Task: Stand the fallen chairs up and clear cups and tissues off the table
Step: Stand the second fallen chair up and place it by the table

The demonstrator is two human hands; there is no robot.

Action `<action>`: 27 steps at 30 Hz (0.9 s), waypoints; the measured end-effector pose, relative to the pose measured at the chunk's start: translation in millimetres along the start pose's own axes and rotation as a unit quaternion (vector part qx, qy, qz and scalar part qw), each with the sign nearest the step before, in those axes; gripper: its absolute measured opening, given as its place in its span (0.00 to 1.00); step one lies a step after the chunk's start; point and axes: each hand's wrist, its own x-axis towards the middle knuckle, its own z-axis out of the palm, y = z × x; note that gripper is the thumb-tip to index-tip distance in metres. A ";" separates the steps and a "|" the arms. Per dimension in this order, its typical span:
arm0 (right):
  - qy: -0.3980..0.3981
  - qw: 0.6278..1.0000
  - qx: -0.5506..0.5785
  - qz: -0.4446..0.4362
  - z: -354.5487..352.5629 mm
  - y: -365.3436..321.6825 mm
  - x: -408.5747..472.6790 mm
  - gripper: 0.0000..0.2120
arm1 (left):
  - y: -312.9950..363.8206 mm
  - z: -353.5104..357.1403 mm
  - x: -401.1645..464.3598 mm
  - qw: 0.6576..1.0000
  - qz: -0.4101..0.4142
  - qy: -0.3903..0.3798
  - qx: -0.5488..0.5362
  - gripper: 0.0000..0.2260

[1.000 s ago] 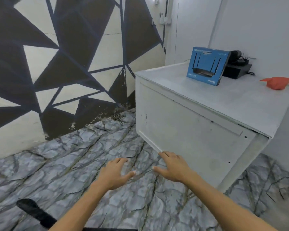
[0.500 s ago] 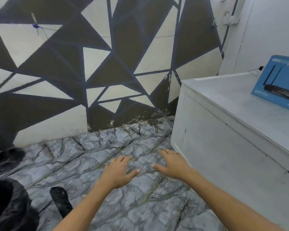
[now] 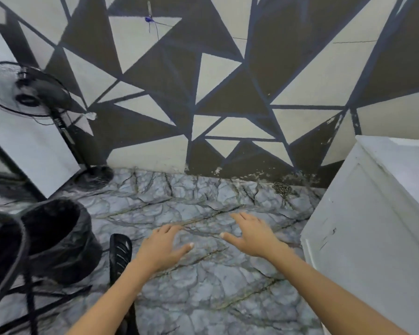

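View swung left | fan (image 3: 22,89), bin (image 3: 58,238) now visible | left hand (image 3: 162,247), right hand (image 3: 252,235) grip slack, empty

Both bare forearms stretched forward; left hand (image 3: 163,247), right hand (image 3: 250,235) palms down, fingers spread, holding nothing.

Open floor (image 3: 203,286) ahead, white cabinet (image 3: 373,226) blocking right, black bin (image 3: 58,238) crowding left
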 end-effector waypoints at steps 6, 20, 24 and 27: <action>-0.025 0.996 0.002 -0.089 -1.7 -13.5 54.9 0.37 | -21.0 -5.0 -7.2 0.995 -0.091 0.022 -0.037 0.37; -0.079 0.966 -0.049 -0.240 21.9 -134.3 193.7 0.37 | -131.9 -24.9 5.2 0.962 -0.240 0.088 -0.099 0.42; -0.117 0.954 -0.050 -0.273 34.9 -183.1 240.8 0.37 | -181.5 -18.9 12.3 0.952 -0.269 0.089 -0.121 0.38; -0.132 0.944 -0.047 -0.300 51.4 -219.6 270.2 0.36 | -220.6 -11.6 15.0 0.941 -0.299 0.087 -0.137 0.37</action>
